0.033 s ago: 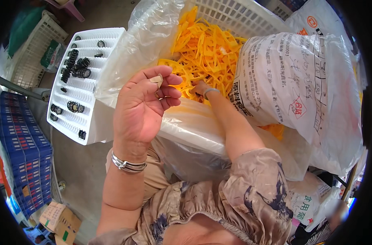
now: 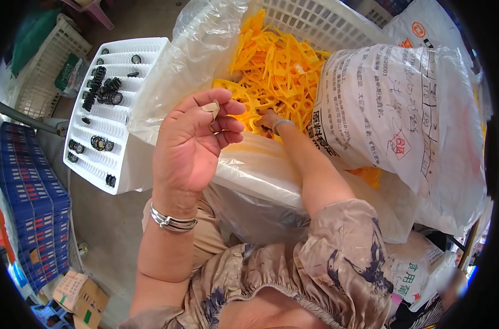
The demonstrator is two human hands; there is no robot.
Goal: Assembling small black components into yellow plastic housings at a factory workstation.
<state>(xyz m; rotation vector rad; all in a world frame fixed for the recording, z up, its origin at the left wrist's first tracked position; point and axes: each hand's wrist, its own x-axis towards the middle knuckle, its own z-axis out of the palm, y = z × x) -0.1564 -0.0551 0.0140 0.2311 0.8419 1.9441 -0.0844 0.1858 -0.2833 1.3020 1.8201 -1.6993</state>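
My left hand [image 2: 192, 145] is raised palm up over the near left side of the plastic-lined crate, fingers loosely curled and apart. A small beige piece, perhaps tape, sits at its thumb tip; I see nothing else in that hand. Into the heap of flat yellow plastic pieces [image 2: 279, 66], many with round holes or thin strips, reaches my right hand [image 2: 268, 119]. Its fingers are mostly hidden there, so what they hold cannot be seen. A clear plastic liner [image 2: 255, 164] hangs over the crate's near edge. Dark bits show beside the right fingers.
At left lies a white ridged tray [image 2: 142, 63] with small black wheels [image 2: 111, 97]. A large printed white sack [image 2: 364, 104] leans over the right of the heap. Blue crates [image 2: 33, 203] and a cardboard box [image 2: 79, 293] stand lower left; a white basket [image 2: 44, 77] is upper left.
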